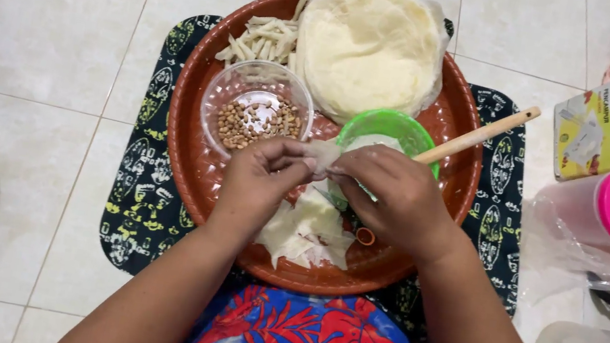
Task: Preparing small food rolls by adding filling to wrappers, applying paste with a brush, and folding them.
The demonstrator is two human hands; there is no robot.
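A clear glass bowl (256, 107) of brown peanuts sits on the left part of the big round brown tray (199, 171). Behind it lie pale rolled sticks (263, 38). The left hand (259, 176) and the right hand (395, 194) meet over the middle of the tray. Their fingers are pinched tight on 1 small thin wrapper piece (322, 154) held between them. Cut wrapper pieces (307, 233) lie just below the hands. A stack of round wrappers (369, 47) lies at the back. A green bowl (385, 127) with a wooden spoon handle (482, 134) sits behind the right hand.
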